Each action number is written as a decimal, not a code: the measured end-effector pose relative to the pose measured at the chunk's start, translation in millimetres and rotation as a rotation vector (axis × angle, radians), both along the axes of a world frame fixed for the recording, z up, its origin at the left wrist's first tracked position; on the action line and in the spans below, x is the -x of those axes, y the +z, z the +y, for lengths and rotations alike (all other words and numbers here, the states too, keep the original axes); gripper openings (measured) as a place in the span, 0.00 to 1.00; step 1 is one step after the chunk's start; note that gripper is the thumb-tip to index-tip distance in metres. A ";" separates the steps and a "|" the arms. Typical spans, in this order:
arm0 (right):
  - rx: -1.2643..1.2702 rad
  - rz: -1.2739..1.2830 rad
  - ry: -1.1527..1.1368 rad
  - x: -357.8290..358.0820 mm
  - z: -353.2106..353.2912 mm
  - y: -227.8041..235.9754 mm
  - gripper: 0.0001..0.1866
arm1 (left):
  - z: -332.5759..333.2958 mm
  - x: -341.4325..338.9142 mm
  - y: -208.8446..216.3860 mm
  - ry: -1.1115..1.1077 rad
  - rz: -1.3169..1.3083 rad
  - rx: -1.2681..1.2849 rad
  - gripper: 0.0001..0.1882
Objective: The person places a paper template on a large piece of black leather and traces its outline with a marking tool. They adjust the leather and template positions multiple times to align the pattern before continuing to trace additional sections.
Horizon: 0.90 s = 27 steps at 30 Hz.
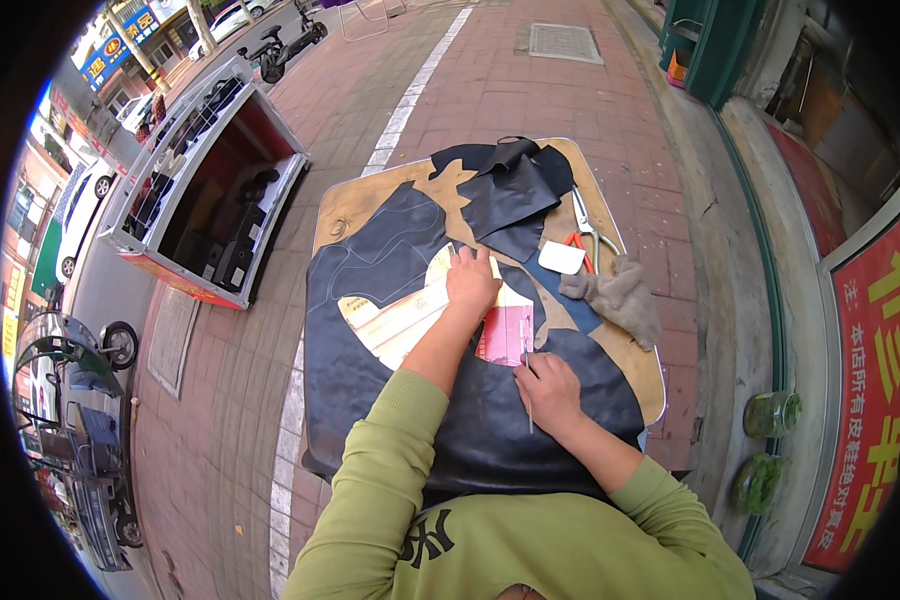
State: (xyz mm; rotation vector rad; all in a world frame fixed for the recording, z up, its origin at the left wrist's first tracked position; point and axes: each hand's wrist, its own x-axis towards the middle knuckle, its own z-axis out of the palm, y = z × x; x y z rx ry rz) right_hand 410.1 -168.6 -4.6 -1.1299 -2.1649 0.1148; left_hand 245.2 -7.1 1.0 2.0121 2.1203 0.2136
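A sheet of black leather covers most of the small wooden table in front of me. On it lies a curved card template, cream with a pink printed part. My left hand presses the template down near its upper edge, fingers spread over the card. At the template's lower right edge, my right hand pinches a thin pen, its tip hidden or too small to make out. Pale shoe-part outlines are drawn on the leather at the upper left.
Black leather offcuts lie at the table's far side. Scissors, red-handled pliers, a white square piece and a grey cloth sit at the right. A display cabinet stands left on the brick pavement; a shopfront is at right.
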 end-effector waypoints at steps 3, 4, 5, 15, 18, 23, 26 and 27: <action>-0.015 0.015 0.002 0.2 1.2 -0.9 0.07 | 5.8 4.3 -1.3 0.030 -0.033 0.065 0.36; -0.020 0.013 0.001 0.2 1.3 -0.9 0.07 | 6.2 4.9 -1.5 0.025 -0.035 0.060 0.35; -0.018 0.014 0.001 0.3 1.0 -0.8 0.07 | 6.3 5.3 -1.7 0.022 -0.033 0.061 0.35; 0.004 0.007 0.004 -0.5 -0.5 1.5 0.06 | -0.8 7.3 -2.2 -0.019 -0.029 0.013 0.30; -0.002 0.015 0.007 -0.5 -0.7 0.7 0.06 | -4.8 6.5 -0.5 -0.014 -0.050 0.001 0.29; -0.024 0.006 0.002 -0.3 -1.0 -0.7 0.07 | -9.3 6.3 -0.3 -0.067 -0.008 -0.032 0.27; -0.030 0.010 0.002 0.0 -0.9 -1.1 0.07 | -12.1 6.8 -1.4 -0.100 0.033 -0.020 0.29; -0.020 0.017 0.005 0.0 -1.2 -1.2 0.06 | -13.6 7.2 -1.7 -0.109 0.042 -0.023 0.29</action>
